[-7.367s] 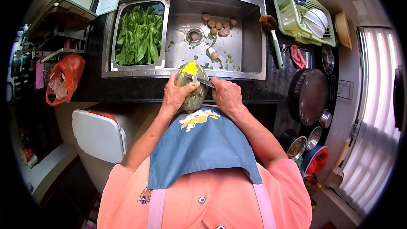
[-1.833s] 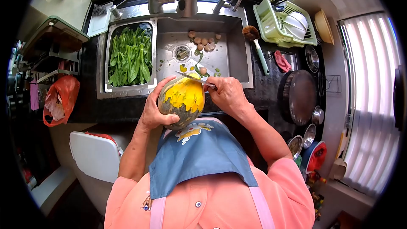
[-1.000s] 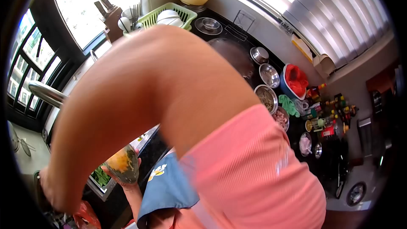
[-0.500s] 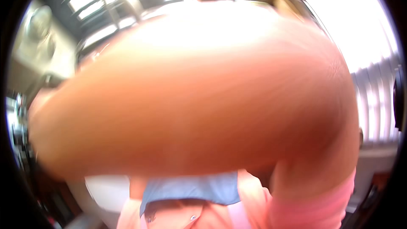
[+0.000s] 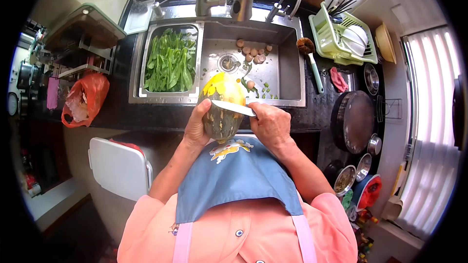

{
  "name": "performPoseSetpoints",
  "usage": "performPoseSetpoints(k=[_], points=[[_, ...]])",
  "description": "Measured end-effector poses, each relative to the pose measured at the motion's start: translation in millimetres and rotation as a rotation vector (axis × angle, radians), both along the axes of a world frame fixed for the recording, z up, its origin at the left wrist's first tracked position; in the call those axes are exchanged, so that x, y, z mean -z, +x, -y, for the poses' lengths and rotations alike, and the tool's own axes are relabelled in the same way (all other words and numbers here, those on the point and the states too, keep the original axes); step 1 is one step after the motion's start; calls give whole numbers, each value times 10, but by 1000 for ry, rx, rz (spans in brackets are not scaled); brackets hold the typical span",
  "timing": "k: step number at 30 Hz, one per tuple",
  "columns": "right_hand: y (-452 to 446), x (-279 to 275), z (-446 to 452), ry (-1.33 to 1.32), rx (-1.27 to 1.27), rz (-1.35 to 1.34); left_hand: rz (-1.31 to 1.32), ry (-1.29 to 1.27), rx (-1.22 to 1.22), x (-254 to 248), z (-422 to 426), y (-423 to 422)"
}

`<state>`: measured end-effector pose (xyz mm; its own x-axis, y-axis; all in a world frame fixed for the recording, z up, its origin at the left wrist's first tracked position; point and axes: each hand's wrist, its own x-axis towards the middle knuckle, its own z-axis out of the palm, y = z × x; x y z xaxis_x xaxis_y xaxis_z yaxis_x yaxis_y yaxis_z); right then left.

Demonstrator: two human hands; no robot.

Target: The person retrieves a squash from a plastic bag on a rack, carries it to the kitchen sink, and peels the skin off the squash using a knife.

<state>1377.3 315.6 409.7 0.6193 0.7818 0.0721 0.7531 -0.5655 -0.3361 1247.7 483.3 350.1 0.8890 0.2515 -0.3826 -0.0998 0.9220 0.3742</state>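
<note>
A green, mottled pumpkin [image 5: 222, 125] is held over the near edge of the steel sink [image 5: 287, 85]. Its far end is peeled to bright yellow-orange flesh, while dark skin covers the near part, which ends in a short stem. My left hand [image 5: 197, 124] grips the pumpkin's left side, its thumb close to the blade tip. In my right hand [image 5: 270, 124] is a knife [image 5: 233, 107], fingers wrapped round its handle. The blade lies across the pumpkin, at the border of peeled and unpeeled skin. Bits of green peel [image 5: 265, 87] and several eggshells [image 5: 250, 54] lie in the sink.
Leafy greens [image 5: 170, 63] fill a rectangular tub [image 5: 144, 85] at the sink's left. A faucet [image 5: 204, 0] stands behind. To the right are a brush [image 5: 314, 68], a green dish rack [image 5: 324, 44] and a large dark pan [image 5: 358, 122]. A red plastic bag [image 5: 92, 92] hangs left.
A blurred bare arm filled the view across the front before. Now it is lowered, and both hands are at the pumpkin, with the knife in my right hand.
</note>
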Motion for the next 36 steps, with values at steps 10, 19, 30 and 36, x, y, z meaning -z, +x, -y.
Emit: performPoseSetpoints(k=[10,19,30,36], points=[[314,383,109,45,165,106,-83,51,52,-65,173,216],[250,94,237,-27,97,-16,-99,112,34,-37,267,263],[678,764,488,-95,302,-81,-145,52,36,-126,346,215],[149,214,296,0,125,-50,-105,0,16,-22,309,248]])
